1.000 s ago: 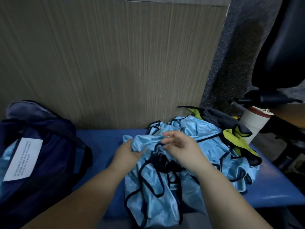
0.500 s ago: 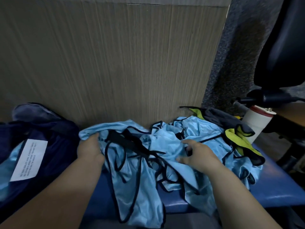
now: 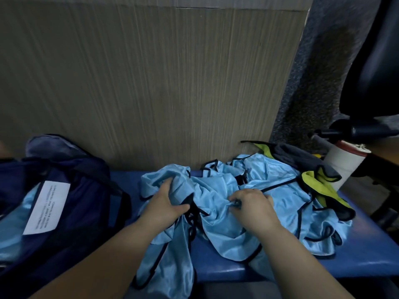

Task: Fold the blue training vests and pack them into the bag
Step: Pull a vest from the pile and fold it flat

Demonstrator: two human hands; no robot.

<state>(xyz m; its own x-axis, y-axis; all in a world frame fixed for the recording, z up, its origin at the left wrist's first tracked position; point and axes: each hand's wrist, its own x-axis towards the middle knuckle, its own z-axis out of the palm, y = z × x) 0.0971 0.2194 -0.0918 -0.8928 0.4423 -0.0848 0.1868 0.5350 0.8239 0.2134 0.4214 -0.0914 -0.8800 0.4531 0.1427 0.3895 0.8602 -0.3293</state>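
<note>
My left grip (image 3: 166, 204) clutches the blue training vest (image 3: 216, 230) mid-worktop (image 3: 362, 253) | my right grip (image 3: 252, 204) pinches its fabric, likely straightening it to fold | bag (image 3: 90, 190) at left edge

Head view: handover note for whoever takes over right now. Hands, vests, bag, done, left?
Hands: left grip holds a bunched fold of the top blue vest; right grip pinches the same vest.
Things: vest pile lies crumpled on the blue bench; navy bag sits at left, light blue fabric showing in it.
Done: seemingly some vests packed; count hidden.
Left: fold the held vest, bag it, then work through the pile. The yellow-green vest is not blue: probably leave it out.
</note>
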